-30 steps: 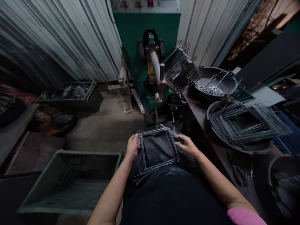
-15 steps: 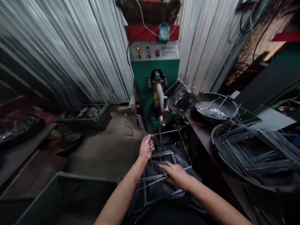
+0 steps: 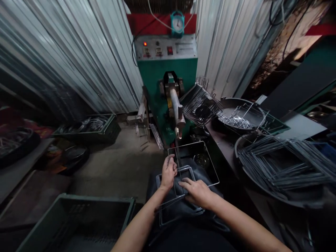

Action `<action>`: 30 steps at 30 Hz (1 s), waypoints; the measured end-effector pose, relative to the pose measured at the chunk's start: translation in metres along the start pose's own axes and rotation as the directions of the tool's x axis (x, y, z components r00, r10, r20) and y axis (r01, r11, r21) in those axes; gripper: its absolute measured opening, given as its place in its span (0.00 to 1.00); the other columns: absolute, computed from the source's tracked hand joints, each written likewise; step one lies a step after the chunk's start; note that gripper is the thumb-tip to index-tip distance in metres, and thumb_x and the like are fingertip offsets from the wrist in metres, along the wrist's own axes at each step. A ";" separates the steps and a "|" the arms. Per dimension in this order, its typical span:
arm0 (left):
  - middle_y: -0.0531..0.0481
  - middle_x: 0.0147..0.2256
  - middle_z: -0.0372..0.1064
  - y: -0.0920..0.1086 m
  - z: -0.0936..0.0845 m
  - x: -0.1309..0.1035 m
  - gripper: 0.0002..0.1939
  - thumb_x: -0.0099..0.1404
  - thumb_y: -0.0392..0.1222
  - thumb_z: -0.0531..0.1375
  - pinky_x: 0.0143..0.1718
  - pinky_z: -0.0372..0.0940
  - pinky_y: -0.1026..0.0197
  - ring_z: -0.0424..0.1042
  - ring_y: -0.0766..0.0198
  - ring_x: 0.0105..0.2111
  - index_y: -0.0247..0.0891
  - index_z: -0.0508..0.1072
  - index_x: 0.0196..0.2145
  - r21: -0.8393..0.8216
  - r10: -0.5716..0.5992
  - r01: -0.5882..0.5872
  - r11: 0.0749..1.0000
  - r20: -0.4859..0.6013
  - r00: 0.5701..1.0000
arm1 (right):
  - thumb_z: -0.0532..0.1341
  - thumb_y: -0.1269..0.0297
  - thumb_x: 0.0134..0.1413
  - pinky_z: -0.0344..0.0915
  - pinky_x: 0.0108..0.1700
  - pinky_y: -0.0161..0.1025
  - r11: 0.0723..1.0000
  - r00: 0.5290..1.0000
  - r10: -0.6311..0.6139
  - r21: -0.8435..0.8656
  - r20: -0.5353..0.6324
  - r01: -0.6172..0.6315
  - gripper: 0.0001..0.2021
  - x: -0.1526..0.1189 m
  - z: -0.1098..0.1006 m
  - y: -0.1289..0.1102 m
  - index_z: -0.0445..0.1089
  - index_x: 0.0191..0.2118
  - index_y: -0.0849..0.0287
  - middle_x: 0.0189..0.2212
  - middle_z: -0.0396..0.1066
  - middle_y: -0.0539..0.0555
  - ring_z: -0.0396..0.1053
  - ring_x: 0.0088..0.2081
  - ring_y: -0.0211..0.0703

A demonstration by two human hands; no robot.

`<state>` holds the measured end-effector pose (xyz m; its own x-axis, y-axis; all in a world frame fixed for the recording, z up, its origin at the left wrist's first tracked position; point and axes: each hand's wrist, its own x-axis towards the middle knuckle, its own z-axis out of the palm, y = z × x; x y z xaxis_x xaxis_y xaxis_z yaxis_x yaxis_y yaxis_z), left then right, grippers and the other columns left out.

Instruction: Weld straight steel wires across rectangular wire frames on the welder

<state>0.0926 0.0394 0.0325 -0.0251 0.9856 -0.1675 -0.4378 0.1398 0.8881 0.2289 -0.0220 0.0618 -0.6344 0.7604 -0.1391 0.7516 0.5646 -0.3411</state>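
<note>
- Lower left of the frame: a green crate [image 3: 97, 198]; above it, a smaller crate [image 3: 106, 131] holding metal pieces.
- Lower centre: the left hand [image 3: 169, 170], fingers curled closed on the left side of a rectangular wire frame [image 3: 204, 141], which is tilted in front of the green machine [image 3: 168, 64].
- Beneath the hands: more wire rectangles [image 3: 160, 217] on the dark-covered lap.
- Just right of these: the right hand [image 3: 197, 192], fingers extended over the wires; whether it grips any, I cannot tell.
- Right: a round tray [image 3: 243, 185] piled with wire rectangles.
</note>
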 end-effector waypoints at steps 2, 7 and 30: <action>0.62 0.17 0.46 -0.003 0.001 0.000 0.19 0.55 0.55 0.54 0.12 0.39 0.72 0.43 0.77 0.12 0.42 0.62 0.40 -0.003 -0.006 0.006 1.000 -0.010 1.000 | 0.56 0.67 0.47 0.63 0.37 0.40 1.000 1.000 -0.004 0.009 0.002 0.004 0.28 0.000 0.001 0.000 0.52 0.56 0.54 0.52 0.58 0.57 0.67 0.41 0.47; 0.63 0.17 0.45 -0.004 0.004 0.005 0.19 0.53 0.51 0.57 0.11 0.41 0.72 0.43 0.78 0.11 0.41 0.61 0.40 0.069 -0.007 0.004 0.998 0.037 0.999 | 0.56 0.68 0.46 0.63 0.37 0.40 1.000 1.000 0.015 -0.010 0.001 -0.015 0.29 -0.001 0.002 -0.001 0.51 0.56 0.53 0.52 0.58 0.57 0.67 0.41 0.47; 0.66 0.15 0.44 0.015 0.033 0.037 0.22 0.46 0.51 0.63 0.10 0.40 0.72 0.42 0.79 0.09 0.40 0.60 0.35 0.058 -0.033 0.032 0.998 0.024 0.999 | 0.57 0.62 0.48 0.64 0.34 0.39 0.995 0.989 0.022 -0.098 -0.146 -0.037 0.26 0.014 -0.025 0.009 0.54 0.55 0.52 0.49 0.62 0.54 0.68 0.38 0.46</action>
<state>0.1144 0.0816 0.0538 0.0109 0.9824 -0.1866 -0.3855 0.1764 0.9057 0.2317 0.0019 0.0803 -0.5844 0.8114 -0.0098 0.7885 0.5649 -0.2434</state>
